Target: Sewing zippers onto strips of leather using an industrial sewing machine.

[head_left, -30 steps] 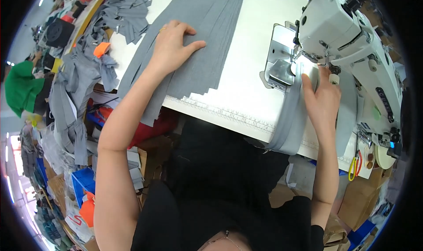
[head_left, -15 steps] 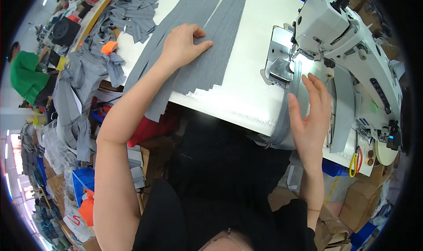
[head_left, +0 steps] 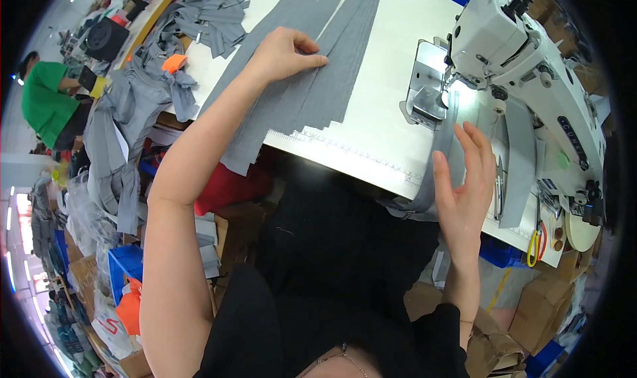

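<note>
My left hand [head_left: 287,56] rests on a fanned layer of long grey fabric strips [head_left: 348,73], fingers loosely curled and thumb apart, with nothing visibly gripped. My right hand [head_left: 464,182] is open, fingers raised and spread, at the front of a white sewing machine [head_left: 491,33], below its needle area. A grey strip [head_left: 424,199] with a lengthwise band runs from the metal feed plate [head_left: 424,79] down over the white table's front edge [head_left: 345,166], beside and partly behind that hand. Another grey strip [head_left: 517,172] lies to the hand's right.
Scissors [head_left: 533,245] lie at the right front. Piles of grey pieces [head_left: 119,119] and an orange piece [head_left: 174,63] are at the left. A person in green [head_left: 50,103] bends at the far left. A blue crate [head_left: 125,265] and cardboard boxes [head_left: 537,312] are below.
My right hand has come back from under the needle toward me and its fingers have spread. My left hand has shifted slightly right. The person in green has come more into view.
</note>
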### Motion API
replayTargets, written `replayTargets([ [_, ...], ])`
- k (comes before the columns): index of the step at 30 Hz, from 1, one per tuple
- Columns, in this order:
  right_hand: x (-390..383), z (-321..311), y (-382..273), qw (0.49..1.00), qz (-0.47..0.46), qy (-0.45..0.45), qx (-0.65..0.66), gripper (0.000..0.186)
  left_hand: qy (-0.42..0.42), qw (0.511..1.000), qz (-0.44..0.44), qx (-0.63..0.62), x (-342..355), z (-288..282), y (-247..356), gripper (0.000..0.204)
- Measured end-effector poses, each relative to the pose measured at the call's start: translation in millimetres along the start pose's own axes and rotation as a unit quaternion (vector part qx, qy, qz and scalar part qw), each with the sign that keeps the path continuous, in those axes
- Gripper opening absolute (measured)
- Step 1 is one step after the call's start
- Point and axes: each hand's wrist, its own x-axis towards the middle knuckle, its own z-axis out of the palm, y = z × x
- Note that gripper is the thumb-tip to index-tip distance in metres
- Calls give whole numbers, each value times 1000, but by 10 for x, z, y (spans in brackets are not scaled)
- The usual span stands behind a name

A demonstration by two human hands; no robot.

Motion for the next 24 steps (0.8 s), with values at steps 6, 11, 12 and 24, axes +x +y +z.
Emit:
replayTargets([
  [6, -29, 20, -72, 1000, -1, 6, -5, 44, -13, 1000, -12, -19, -1, -77, 98, 31],
  [11, -55, 74, -132, 999, -1, 0, 37, 43, 25, 999, 28, 24, -7, -117, 145, 21],
  [12, -56, 83, -136, 999, -1, 1, 36, 43, 33, 999, 34, 18, -32, -127, 178, 20],
  [24, -50, 246, -258, 998, -25, -12, 51, 46, -114, 986, -65, -100, -88, -126, 162, 29],
])
